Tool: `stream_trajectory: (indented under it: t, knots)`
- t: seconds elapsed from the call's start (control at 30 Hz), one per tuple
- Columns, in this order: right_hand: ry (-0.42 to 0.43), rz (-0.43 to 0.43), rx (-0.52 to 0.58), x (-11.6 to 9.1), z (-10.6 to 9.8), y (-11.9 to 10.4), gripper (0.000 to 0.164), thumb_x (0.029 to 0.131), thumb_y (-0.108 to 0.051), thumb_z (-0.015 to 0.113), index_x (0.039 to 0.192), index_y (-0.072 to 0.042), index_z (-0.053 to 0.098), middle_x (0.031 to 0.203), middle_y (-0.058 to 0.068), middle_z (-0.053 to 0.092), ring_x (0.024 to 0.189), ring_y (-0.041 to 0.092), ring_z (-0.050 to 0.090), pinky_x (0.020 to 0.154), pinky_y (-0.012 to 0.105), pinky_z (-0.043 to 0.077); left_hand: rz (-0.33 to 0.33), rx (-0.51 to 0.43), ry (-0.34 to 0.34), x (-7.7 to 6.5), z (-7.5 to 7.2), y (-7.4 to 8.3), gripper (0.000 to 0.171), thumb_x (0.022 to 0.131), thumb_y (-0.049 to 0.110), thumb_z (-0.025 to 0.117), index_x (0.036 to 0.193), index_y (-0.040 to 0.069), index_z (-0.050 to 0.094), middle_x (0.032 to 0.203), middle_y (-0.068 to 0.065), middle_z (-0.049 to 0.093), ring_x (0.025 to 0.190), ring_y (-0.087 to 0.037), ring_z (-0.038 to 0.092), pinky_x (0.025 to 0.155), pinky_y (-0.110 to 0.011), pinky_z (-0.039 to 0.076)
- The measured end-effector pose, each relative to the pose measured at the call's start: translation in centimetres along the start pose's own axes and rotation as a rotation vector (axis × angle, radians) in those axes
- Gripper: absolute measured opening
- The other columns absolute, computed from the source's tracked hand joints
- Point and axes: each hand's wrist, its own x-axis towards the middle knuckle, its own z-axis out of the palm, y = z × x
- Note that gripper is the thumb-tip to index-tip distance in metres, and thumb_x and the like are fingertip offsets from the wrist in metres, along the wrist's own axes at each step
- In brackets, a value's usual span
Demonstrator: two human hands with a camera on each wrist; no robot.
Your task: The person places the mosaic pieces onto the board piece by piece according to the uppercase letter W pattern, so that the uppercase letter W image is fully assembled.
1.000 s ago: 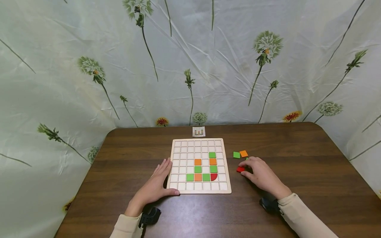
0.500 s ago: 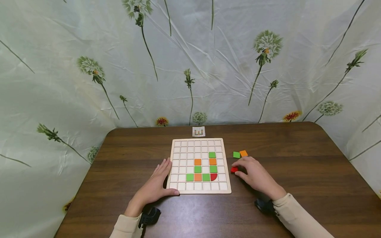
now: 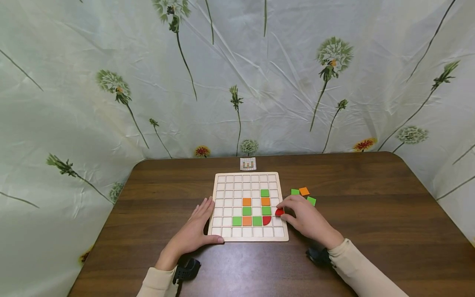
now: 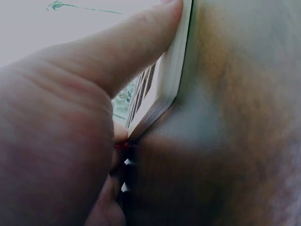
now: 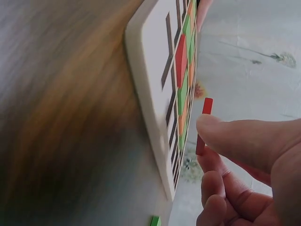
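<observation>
The right hand pinches a red tile just over the board's three o'clock edge; the left hand, thumb and fingers spread wide, touches the board's eight o'clock corner.

3 views, 1 from above, share the board.

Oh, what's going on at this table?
A person's right hand pinches a red piece above the right side of a gridded board. Their left hand rests against the board's near left corner. Seven green and orange tiles and a rounded red tile sit in squares; two loose green tiles and an orange one lie to the right.
</observation>
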Motion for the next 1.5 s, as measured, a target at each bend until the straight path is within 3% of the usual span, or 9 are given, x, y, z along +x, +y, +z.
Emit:
stream_trajectory:
  t: [0.43, 1.03, 1.5]
  knots:
    - [-0.02, -0.071, 0.04, 1.7, 1.3, -2.6, 0.017, 0.087, -0.007, 0.077, 0.105, -0.009, 0.076, 0.105, 0.001, 0.067, 0.102, 0.021, 0.057, 0.087, 0.039, 0.053, -0.006, -0.002, -0.005, 0.0, -0.1, 0.0, 0.121, 0.077, 0.06, 0.079, 0.159, 0.0, 0.015, 0.168, -0.013, 0.006, 0.155, -0.027, 0.001, 0.124, -0.05, 0.006]
    - [-0.052, -0.213, 0.059, 3.7, 3.7, -4.8, 0.018, 0.087, -0.004, 0.076, 0.105, -0.005, 0.075, 0.102, 0.002, 0.069, 0.102, 0.023, 0.06, 0.092, 0.039, 0.051, -0.007, -0.002, -0.007, 0.0, 0.0, 0.0, 0.121, 0.077, 0.06, 0.079, 0.159, 0.0, 0.015, 0.168, -0.013, 0.006, 0.155, -0.027, 0.0, 0.124, -0.05, 0.006]
    - [-0.114, -0.228, 0.097, 4.8, 5.0, -6.4, 0.017, 0.09, -0.007, 0.074, 0.107, -0.007, 0.076, 0.102, 0.002, 0.07, 0.097, 0.02, 0.059, 0.089, 0.036, 0.051, 0.012, -0.007, 0.0, 0.0, -0.1, 0.0, 0.119, 0.077, 0.057, 0.08, 0.159, -0.002, 0.016, 0.167, -0.014, 0.007, 0.154, -0.029, 0.002, 0.123, -0.051, 0.007]
